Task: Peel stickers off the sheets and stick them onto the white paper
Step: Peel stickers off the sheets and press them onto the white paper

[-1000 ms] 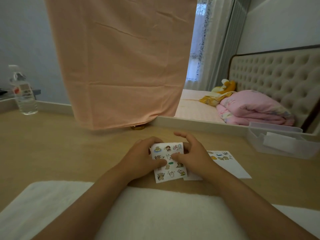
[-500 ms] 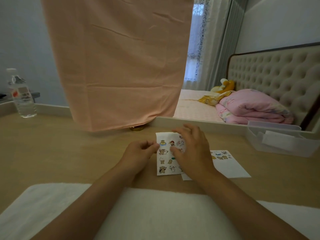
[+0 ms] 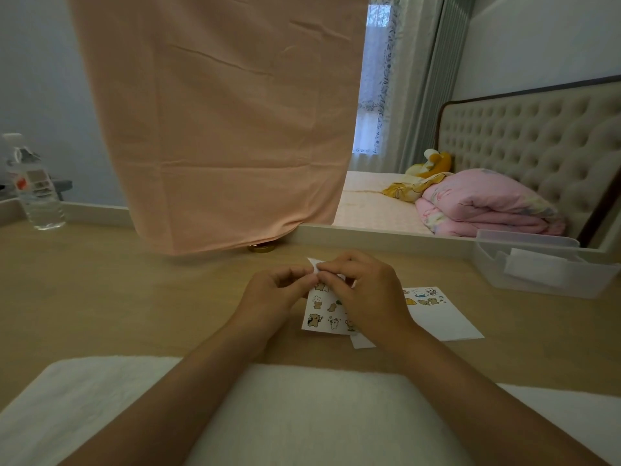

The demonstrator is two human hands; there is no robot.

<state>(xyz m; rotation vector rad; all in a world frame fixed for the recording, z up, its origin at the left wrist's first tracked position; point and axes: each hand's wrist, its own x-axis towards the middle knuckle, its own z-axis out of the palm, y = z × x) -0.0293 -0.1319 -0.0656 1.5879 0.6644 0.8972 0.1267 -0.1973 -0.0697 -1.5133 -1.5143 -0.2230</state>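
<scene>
sheet: small white sheet of cartoon stickers [image 3: 322,314], on the light wooden desk [image 3: 100,297]
left hand [image 3: 275,294]: sheet's top corner pinched
right hand [image 3: 366,290]: same top edge pinched
paper: flat white paper [image 3: 447,321], just right of the sheet

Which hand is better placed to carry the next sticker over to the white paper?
Right hand, probably. Both hands pinch the top of the sticker sheet, but the white paper lies just beyond the right hand; the left hand would have to cross over.
</scene>
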